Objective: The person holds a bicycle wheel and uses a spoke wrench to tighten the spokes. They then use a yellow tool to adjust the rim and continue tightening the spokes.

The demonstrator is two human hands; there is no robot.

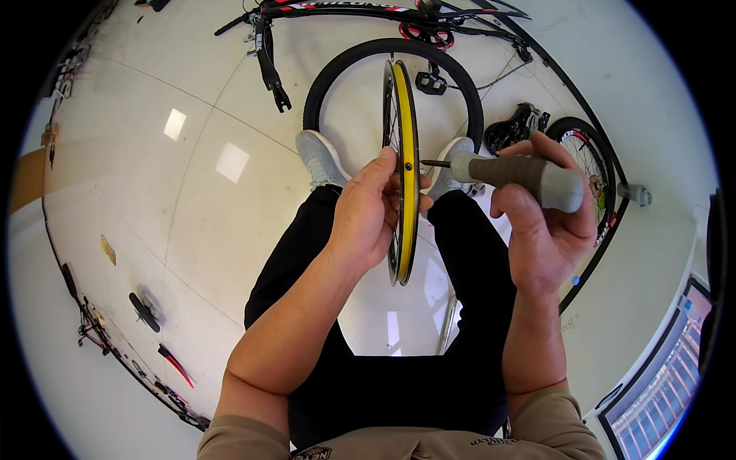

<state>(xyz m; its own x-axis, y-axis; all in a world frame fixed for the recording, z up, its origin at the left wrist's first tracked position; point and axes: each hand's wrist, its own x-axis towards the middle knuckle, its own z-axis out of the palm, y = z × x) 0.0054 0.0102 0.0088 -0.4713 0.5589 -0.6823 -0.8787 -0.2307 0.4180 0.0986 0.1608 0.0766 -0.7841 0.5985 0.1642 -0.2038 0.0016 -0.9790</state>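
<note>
My left hand (366,205) grips a bicycle wheel rim (411,222) that stands upright between my knees, its edge turned toward me. A yellow rim strip (405,115) lines the rim's outer channel, and a small dark hole shows in it beside my fingers. In my right hand (548,230) is a screwdriver (510,170) with a thick grey and brown handle. The screwdriver's thin tip points left at the strip near the hole; whether it touches cannot be made out. Spokes show partly behind the rim.
A black tire (316,96) lies on the floor beyond my shoes. Past it is a black and red bicycle frame (345,9) with a fork (268,65). A black saddle (506,134) and another wheel (586,153) rest by the right wall. Small parts lie at the left.
</note>
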